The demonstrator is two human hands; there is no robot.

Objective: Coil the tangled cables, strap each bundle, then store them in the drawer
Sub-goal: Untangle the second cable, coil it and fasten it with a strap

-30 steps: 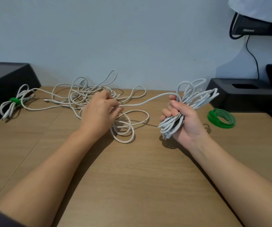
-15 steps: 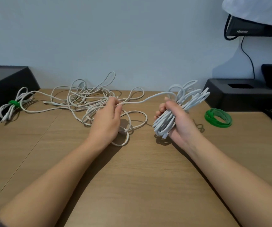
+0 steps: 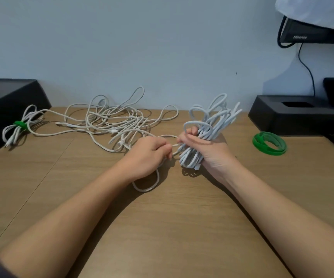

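Observation:
My right hand (image 3: 208,149) grips a folded bundle of white cable (image 3: 212,125), its loops sticking up above the fist and down below it. My left hand (image 3: 150,155) is close beside it on the left and pinches the loose strand of the same cable (image 3: 175,146) between the two hands. A tangle of white cables (image 3: 112,119) lies on the wooden table (image 3: 162,227) behind my left hand. A loop of cable (image 3: 148,187) hangs out under my left wrist. At the far left lies a coiled bundle with a green strap (image 3: 19,125).
A coil of green straps (image 3: 269,143) lies on the table to the right. A black box (image 3: 294,115) stands behind the straps, and another black box (image 3: 7,105) at the far left. A monitor (image 3: 314,33) with a black cable hangs top right.
My left hand has moved right and nearer, from the tangle up to my right hand, drawing the strand along. My right hand has shifted left with its bundle, turning it more upright.

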